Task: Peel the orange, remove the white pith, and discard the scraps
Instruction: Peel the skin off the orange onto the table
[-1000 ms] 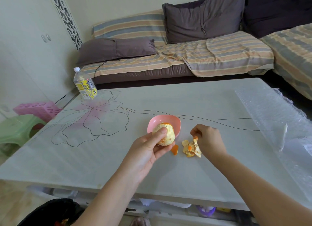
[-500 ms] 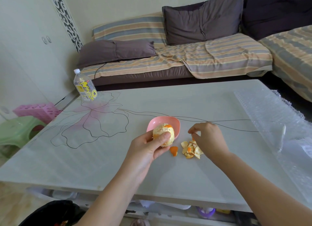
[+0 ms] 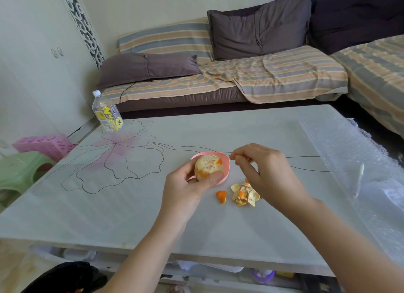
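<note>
My left hand point(image 3: 188, 187) grips a mostly peeled orange point(image 3: 208, 167), pale with pith and a patch of orange skin on its right side, just above a small pink bowl point(image 3: 225, 161). My right hand point(image 3: 264, 172) hovers to the right of the orange with fingers loosely curled, fingertips pointing at the fruit; I cannot tell whether it pinches a scrap. A pile of peel scraps point(image 3: 244, 194) lies on the table under my right hand, with one orange scrap point(image 3: 221, 196) apart to its left.
The pale table point(image 3: 131, 205) bears a flower drawing. A plastic bottle point(image 3: 107, 113) stands at its far left corner. Bubble wrap point(image 3: 349, 157) covers the right side. A sofa with cushions lies behind, pink and green stools at the left, a dark bin point(image 3: 65, 277) below.
My right hand rose from the peel pile and moved toward the orange. My left hand turned the orange and lifted it slightly over the bowl.
</note>
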`<state>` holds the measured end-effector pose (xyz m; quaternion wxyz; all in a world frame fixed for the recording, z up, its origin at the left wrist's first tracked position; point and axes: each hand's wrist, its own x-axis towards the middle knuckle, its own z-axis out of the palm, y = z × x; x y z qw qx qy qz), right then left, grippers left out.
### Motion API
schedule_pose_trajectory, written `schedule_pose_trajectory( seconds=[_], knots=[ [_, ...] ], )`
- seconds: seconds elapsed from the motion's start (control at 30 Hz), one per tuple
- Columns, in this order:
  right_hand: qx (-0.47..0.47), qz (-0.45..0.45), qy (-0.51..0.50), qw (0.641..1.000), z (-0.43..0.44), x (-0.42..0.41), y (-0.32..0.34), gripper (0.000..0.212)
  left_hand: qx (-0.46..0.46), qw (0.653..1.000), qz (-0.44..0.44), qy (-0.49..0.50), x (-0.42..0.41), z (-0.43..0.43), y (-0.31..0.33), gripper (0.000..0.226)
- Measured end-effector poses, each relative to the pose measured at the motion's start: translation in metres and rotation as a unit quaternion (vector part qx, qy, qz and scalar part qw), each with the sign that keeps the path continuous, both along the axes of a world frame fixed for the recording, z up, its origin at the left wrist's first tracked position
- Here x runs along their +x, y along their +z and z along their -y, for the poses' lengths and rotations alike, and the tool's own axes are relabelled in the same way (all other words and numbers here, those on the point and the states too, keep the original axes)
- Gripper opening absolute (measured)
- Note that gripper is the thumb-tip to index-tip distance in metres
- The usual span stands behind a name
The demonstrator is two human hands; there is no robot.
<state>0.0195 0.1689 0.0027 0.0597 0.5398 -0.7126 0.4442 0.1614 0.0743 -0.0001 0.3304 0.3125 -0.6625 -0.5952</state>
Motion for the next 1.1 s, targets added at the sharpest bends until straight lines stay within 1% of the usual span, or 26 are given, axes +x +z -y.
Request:
schedule_pose_trajectory(
  seconds=[0.1,0.2,0.27,0.43,0.53,0.6,0.67,0.73,0.8,0.83,0.9,0.93,1.0,1.07,1.1],
  knots=[
    [-0.039,-0.007,0.016,0.999,-0.007,0.003,0.005,0.007,-0.011,1.000,-0.015,-0.017,-0.004,-0.004,0.003,0.032],
    [-0.064,-0.013,0.031,0.997,-0.012,0.005,0.008,0.011,-0.029,0.999,-0.023,-0.036,-0.008,-0.007,0.004,0.031],
    [-0.070,-0.036,0.040,0.996,-0.014,0.005,0.008,0.011,-0.051,0.997,-0.018,-0.047,-0.011,-0.008,0.004,0.032],
    [-0.051,-0.135,0.027,0.989,-0.016,0.003,0.010,0.012,-0.106,0.993,0.001,-0.049,-0.015,-0.008,0.002,0.036],
    [-0.069,-0.160,0.022,0.984,-0.017,0.003,0.012,0.008,-0.124,0.991,-0.005,-0.044,-0.017,-0.011,0.004,0.031],
    [-0.079,-0.152,0.010,0.985,-0.017,0.003,0.012,0.008,-0.130,0.990,-0.008,-0.047,-0.019,-0.014,0.004,0.026],
    [-0.087,-0.121,-0.001,0.989,-0.017,0.003,0.012,0.009,-0.125,0.991,-0.016,-0.049,-0.021,-0.017,0.006,0.024],
    [-0.089,-0.070,-0.009,0.994,-0.018,0.003,0.013,0.007,-0.114,0.992,-0.027,-0.052,-0.022,-0.020,0.007,0.024],
    [-0.098,0.014,-0.013,0.995,-0.021,0.007,0.016,0.007,-0.102,0.993,-0.036,-0.052,-0.023,-0.023,0.009,0.026],
    [-0.109,0.071,-0.013,0.991,-0.022,0.008,0.018,0.010,-0.094,0.993,-0.043,-0.052,-0.023,-0.024,0.010,0.028],
    [-0.130,0.191,-0.013,0.973,-0.022,0.010,0.022,0.015,-0.072,0.994,-0.060,-0.051,-0.024,-0.026,0.011,0.033],
    [-0.138,0.234,-0.013,0.962,-0.022,0.010,0.023,0.015,-0.062,0.995,-0.069,-0.048,-0.024,-0.026,0.011,0.034],
    [-0.147,0.288,0.000,0.946,-0.021,0.009,0.025,0.014,-0.045,0.994,-0.090,-0.037,-0.025,-0.028,0.013,0.036],
    [-0.148,0.326,0.035,0.933,-0.021,0.007,0.027,0.007,-0.027,0.994,-0.105,-0.028,-0.025,-0.029,0.015,0.044],
    [-0.144,0.343,0.059,0.926,-0.022,0.007,0.027,0.009,-0.020,0.993,-0.113,-0.026,-0.025,-0.030,0.016,0.047]
  ],
)
